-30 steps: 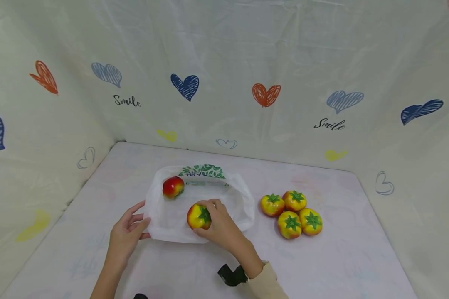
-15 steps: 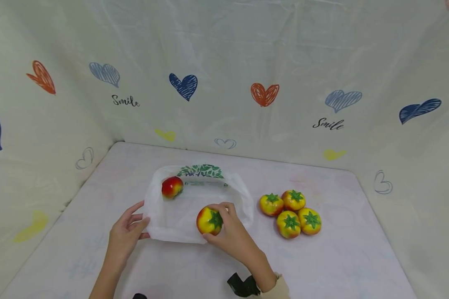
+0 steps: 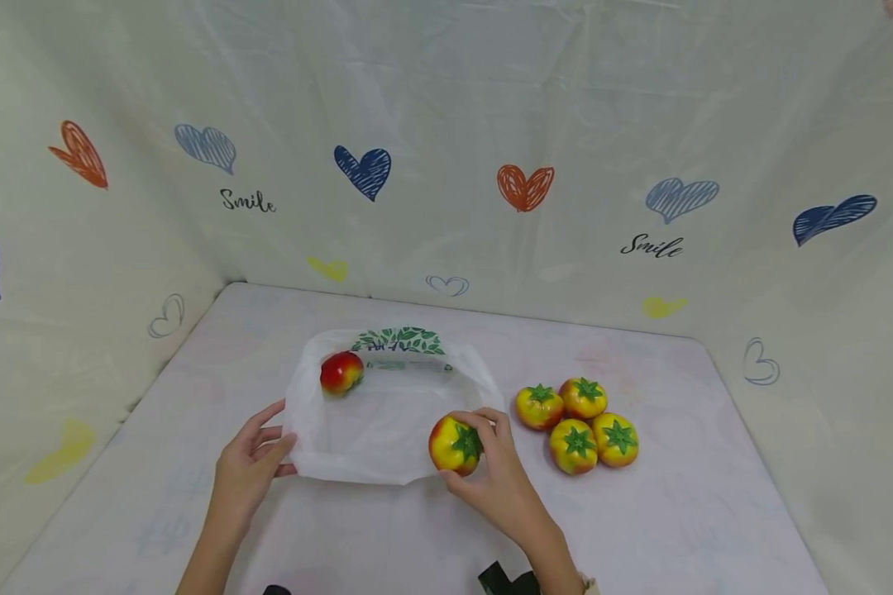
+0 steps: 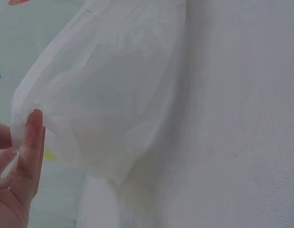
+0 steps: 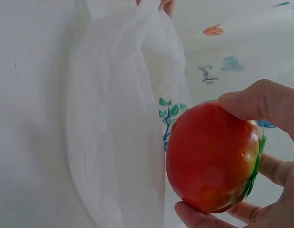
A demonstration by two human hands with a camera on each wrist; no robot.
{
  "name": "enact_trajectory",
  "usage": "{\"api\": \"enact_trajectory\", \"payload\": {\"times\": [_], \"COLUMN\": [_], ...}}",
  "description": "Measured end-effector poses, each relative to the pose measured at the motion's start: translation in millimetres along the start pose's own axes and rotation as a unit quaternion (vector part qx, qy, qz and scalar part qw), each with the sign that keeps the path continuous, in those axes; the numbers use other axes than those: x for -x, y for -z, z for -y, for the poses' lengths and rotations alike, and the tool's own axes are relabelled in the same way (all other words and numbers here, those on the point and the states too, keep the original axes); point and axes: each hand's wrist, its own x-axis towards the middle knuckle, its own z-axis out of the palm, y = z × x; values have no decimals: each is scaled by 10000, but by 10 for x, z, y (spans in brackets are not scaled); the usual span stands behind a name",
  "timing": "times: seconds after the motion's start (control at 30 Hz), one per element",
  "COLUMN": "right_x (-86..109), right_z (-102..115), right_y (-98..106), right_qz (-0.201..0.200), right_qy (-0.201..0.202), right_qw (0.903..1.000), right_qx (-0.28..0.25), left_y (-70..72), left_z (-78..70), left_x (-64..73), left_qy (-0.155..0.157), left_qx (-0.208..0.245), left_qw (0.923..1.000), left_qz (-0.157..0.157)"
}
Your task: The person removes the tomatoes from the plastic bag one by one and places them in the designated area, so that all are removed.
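Observation:
A white plastic bag lies with its mouth open on the table, green leaves printed on its far side. At its left edge, my left hand pinches the rim; the left wrist view shows the thumb and fingers at the plastic. My right hand grips a red-yellow tomato with a green leafy top, above the bag's right front rim. Close up in the right wrist view, the tomato sits between thumb and fingers. Another red tomato is inside the bag at the back left.
Several yellow-red tomatoes with green tops sit in a cluster on the white table, right of the bag. A pale curtain printed with hearts stands behind and on both sides.
My right hand has moved right with the tomato, from over the bag's middle to its right front rim. The left hand stays at the bag's left edge.

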Motion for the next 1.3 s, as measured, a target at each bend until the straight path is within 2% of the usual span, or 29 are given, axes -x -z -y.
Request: {"api": "enact_trajectory", "payload": {"times": [0.37, 0.67, 0.87, 1.1, 1.3], "right_x": [153, 243, 314, 399, 451], "right_z": [-189, -317, -391, -486, -586], "right_y": [147, 258, 332, 428, 529], "right_qz": [-690, -1178, -1477, -1971, -2314], "right_qy": [-684, -856, -923, -1116, -1541], "right_qw": [9951, 9892, 9846, 9740, 9603], "right_qx": [-158, -179, -134, 81, 246], "left_y": [-14, -21, -12, -18, -24], "left_z": [5, 34, 48, 60, 78], "left_x": [-6, -25, -23, -25, -36], "left_qy": [101, 112, 86, 111, 128], "left_qx": [-10, -58, -90, -75, -127], "left_qw": [9999, 9999, 9999, 9999, 9998], "left_qz": [-12, -109, -68, -65, -74]}}
